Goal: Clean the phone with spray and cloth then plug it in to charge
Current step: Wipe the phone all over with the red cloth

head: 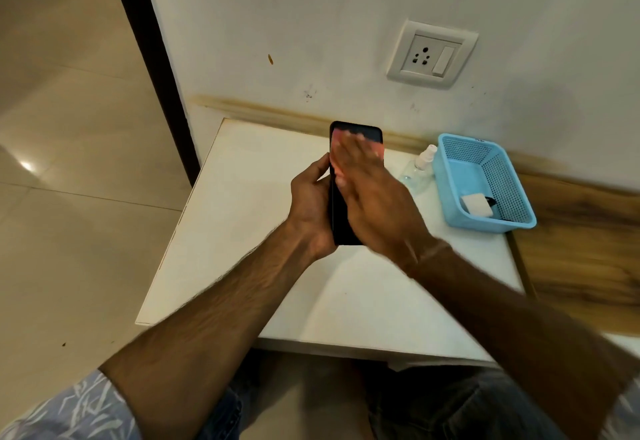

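The left grip [310, 204] curls round the phone [341, 220] above the white worktop [242, 218]. The blurry right grip [374, 197] lies flat on the screen, fingers straight, hiding most of a pink cloth [336, 157].

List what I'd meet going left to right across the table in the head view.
left hand → phone → spray bottle → blue basket. The right hand lies flat over the phone's screen, so it has no clear place in the order.
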`<action>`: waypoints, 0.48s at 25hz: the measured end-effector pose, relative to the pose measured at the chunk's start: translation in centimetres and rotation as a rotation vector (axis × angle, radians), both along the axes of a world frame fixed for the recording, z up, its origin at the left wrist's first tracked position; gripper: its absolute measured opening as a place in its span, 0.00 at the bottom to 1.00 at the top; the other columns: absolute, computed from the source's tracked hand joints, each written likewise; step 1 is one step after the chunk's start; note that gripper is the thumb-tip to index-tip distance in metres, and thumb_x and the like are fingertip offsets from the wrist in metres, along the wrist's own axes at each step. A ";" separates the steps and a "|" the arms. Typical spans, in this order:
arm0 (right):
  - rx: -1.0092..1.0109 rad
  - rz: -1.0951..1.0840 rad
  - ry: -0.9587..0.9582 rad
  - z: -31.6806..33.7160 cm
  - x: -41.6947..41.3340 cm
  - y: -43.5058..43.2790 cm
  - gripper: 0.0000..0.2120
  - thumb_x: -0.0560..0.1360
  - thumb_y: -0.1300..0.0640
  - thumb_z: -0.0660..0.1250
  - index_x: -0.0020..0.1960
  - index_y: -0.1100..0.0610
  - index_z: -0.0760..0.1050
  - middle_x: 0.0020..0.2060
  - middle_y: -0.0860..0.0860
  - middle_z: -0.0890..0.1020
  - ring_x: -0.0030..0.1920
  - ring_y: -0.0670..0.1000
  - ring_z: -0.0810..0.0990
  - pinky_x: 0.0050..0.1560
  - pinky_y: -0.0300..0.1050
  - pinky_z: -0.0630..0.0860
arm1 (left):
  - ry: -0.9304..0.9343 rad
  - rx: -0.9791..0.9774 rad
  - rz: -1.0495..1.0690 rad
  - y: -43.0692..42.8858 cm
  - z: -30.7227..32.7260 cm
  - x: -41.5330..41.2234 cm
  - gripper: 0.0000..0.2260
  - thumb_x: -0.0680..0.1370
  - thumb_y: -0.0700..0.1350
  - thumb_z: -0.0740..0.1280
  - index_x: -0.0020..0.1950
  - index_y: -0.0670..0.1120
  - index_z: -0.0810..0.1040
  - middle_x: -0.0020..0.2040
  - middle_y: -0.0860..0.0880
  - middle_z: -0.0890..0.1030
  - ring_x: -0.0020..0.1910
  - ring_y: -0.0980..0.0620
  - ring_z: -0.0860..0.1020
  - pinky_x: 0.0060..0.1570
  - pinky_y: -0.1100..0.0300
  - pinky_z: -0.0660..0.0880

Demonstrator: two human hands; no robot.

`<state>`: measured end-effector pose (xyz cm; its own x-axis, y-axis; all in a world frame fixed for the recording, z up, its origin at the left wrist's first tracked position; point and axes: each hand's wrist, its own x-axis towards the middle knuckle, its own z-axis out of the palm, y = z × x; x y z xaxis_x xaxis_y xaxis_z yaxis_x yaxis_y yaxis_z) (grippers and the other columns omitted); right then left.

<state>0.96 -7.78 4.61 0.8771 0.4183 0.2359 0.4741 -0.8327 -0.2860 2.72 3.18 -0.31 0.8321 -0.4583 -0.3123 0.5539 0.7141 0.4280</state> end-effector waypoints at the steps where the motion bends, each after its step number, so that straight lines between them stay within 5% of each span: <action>1: -0.009 -0.030 0.000 0.6 1.7 0.4 0.23 0.83 0.57 0.51 0.77 0.57 0.53 0.77 0.51 0.54 0.77 0.49 0.48 0.76 0.46 0.50 | 0.010 0.011 0.000 -0.1 -0.1 -0.1 0.24 0.79 0.61 0.59 0.61 0.46 0.85 0.63 0.43 0.83 0.61 0.42 0.82 0.63 0.45 0.76; 4: -0.011 -0.034 -0.024 0.5 2.9 0.7 0.23 0.83 0.58 0.50 0.77 0.57 0.52 0.77 0.51 0.53 0.77 0.49 0.47 0.76 0.48 0.51 | 0.028 0.037 -0.015 -0.3 -0.1 -0.4 0.24 0.79 0.61 0.60 0.59 0.47 0.86 0.62 0.42 0.83 0.61 0.41 0.82 0.64 0.42 0.75; 12: -0.137 0.134 -0.075 -4.6 -9.9 -3.9 0.24 0.80 0.60 0.57 0.75 0.60 0.58 0.76 0.53 0.59 0.76 0.53 0.55 0.70 0.57 0.64 | 0.005 -0.067 -0.022 0.1 0.3 -0.4 0.32 0.81 0.62 0.54 0.74 0.39 0.72 0.65 0.36 0.76 0.58 0.37 0.76 0.70 0.37 0.66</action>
